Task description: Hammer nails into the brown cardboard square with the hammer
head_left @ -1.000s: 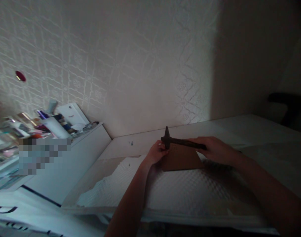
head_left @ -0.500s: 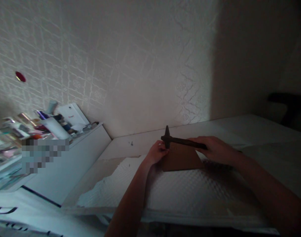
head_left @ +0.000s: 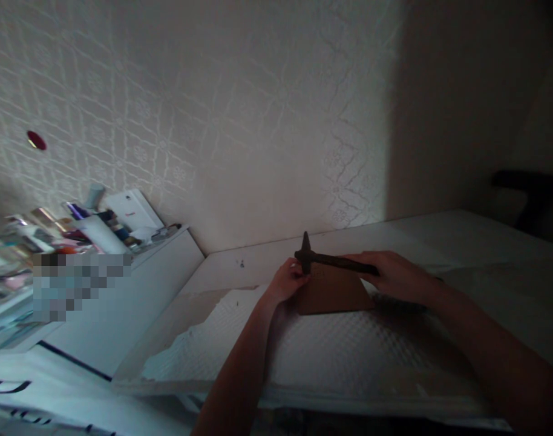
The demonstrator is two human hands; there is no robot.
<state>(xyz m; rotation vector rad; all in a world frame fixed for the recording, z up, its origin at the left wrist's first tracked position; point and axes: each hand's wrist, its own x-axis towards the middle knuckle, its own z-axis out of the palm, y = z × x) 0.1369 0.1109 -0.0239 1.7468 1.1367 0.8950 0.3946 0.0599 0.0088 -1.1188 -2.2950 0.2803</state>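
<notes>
You are gripping a dark hammer (head_left: 328, 261) by its handle in your right hand (head_left: 397, 275), the fingers wrapping around it. The hammer's head is standing over the upper left part of a thin brown board (head_left: 334, 297), close by your left hand (head_left: 286, 284). That left hand is resting at the board's left edge with its fingers bunching beside the head; whether they are pinching something small is impossible to tell. The board is lying flat on a white quilted sheet (head_left: 322, 351), which is partly covering a white table (head_left: 389, 236) against a patterned wall (head_left: 276, 121).

As for progress, faint small marks are showing on the board near the hammer, so some work is probably done there. The larger, nearer part is looking plain. Your work is seemingly continuing, but how much is remaining is not showing.
</notes>
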